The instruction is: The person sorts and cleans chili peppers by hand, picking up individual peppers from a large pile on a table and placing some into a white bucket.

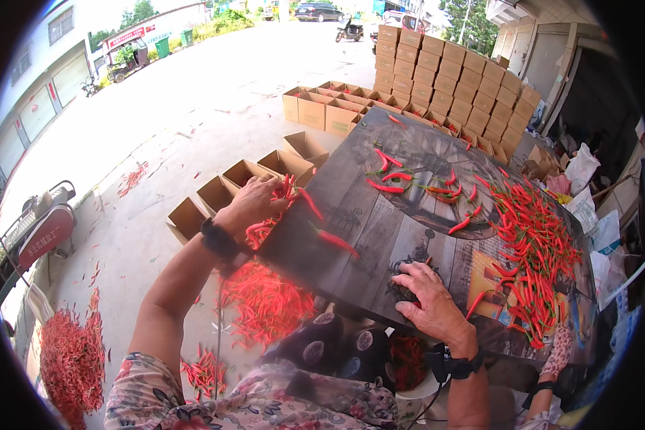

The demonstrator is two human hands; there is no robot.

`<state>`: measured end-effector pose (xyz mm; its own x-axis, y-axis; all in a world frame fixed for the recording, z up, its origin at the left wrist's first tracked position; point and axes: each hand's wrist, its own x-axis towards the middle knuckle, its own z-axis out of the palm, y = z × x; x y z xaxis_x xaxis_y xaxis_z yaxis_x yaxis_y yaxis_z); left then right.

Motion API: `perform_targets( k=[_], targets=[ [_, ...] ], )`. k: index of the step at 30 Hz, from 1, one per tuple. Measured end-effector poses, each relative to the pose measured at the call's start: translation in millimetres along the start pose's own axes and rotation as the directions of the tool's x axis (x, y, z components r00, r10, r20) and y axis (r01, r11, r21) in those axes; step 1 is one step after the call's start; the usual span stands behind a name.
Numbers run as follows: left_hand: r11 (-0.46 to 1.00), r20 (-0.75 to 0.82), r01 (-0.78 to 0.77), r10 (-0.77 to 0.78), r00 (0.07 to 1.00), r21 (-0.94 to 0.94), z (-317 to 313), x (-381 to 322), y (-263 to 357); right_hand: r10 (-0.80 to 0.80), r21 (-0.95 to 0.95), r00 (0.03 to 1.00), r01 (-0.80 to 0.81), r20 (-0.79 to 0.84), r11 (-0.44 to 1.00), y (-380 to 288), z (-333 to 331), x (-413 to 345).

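At the table's left edge, my left hand [255, 201] is closed around several red chili peppers [286, 188], close to the open cardboard boxes [242, 173]. Two loose chilies [337, 243] lie on the wood-patterned tabletop [376, 231] to its right. My right hand [430, 301] rests palm down near the front edge, fingers bent and spread. Bits of red show beneath it, but the palm hides whether it grips a chili. Farther right is a large heap of red chilies [537, 252], with a scattered group [435, 188] toward the middle.
Another person's hand in a patterned glove [559, 349] touches the heap's near end. Chili piles lie on the ground below [269, 301] and at the left [72, 360]. Behind the table stand filled cartons [344, 110] and a carton stack [457, 80]. A red machine [45, 231] stands left.
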<state>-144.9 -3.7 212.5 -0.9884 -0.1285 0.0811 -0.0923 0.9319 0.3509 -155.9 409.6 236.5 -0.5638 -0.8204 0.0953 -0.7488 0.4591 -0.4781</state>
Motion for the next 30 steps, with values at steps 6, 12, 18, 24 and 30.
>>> perform_targets(
  k=[6,12,18,24,30],
  targets=[
    [0.963,-0.113,-0.244,0.257,0.96,0.117,12.0,-15.5,52.6,0.079,0.009,0.982,-0.079,-0.173,0.997,22.4,4.3,-4.0],
    [0.81,0.146,-0.586,0.583,0.799,-0.026,31.0,-53.4,107.8,0.22,-0.193,0.924,-0.289,-0.315,0.938,45.2,-38.3,-36.8],
    [0.846,0.058,-0.532,0.532,0.845,-0.02,38.6,-51.9,124.3,0.666,-0.043,0.523,-0.802,-0.533,0.595,134.1,-101.7,-125.6],
    [0.854,-0.003,-0.52,0.52,0.854,0.025,59.9,-53.2,157.4,0.558,0.245,0.768,-0.502,-0.315,0.83,100.2,-94.6,-69.1],
    [0.632,0.07,-0.775,0.774,0.629,-0.016,68.6,-62.0,212.9,0.595,0.201,0.642,-0.58,-0.483,0.79,107.3,-106.9,-123.1]
  ],
)
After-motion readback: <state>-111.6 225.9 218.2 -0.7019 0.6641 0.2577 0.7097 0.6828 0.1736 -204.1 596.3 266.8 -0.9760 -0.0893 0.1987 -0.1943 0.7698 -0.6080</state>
